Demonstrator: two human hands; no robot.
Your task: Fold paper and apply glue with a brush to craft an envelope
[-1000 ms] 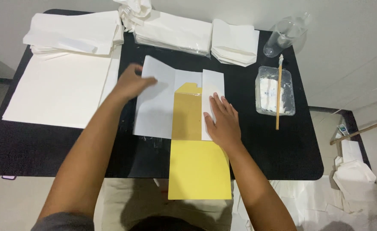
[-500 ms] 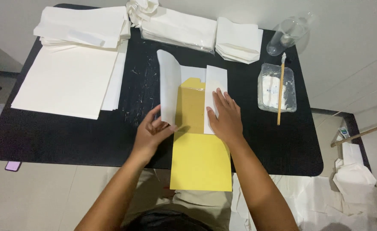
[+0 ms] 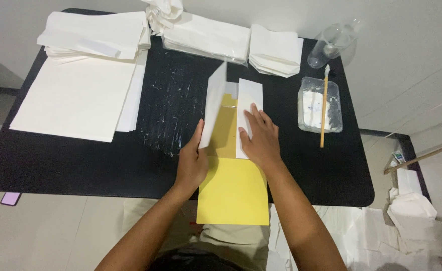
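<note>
— Since half a second ago, what has moved?

— Left hand [image 3: 192, 163] has lifted the left flap [image 3: 214, 105] of the white sheet higher; it now stands nearly upright along the yellow template's [image 3: 233, 190] left edge, where before it leaned only partly up. Right hand [image 3: 258, 138] has hardly shifted.

— And the grips, from the head view?

— Left fingers are loosely curled behind the flap's near end, thumb on its face, holding it up. Right hand lies open and flat, pressing the right flap [image 3: 249, 108], already folded down over the template.

— Where does the paper sit?

— Middle of the black table [image 3: 80, 160], with the template's near half hanging over the table's near edge.

— How far along is it?

— I'd judge one side fold is done and the other half made; no paste shows on it that I can tell. The brush [image 3: 323, 108] rests across the glue tray [image 3: 320, 103] to the right. Flat sheets [image 3: 75, 95] lie to the left, and folded bags [image 3: 206, 37] are stacked at the far side.
</note>
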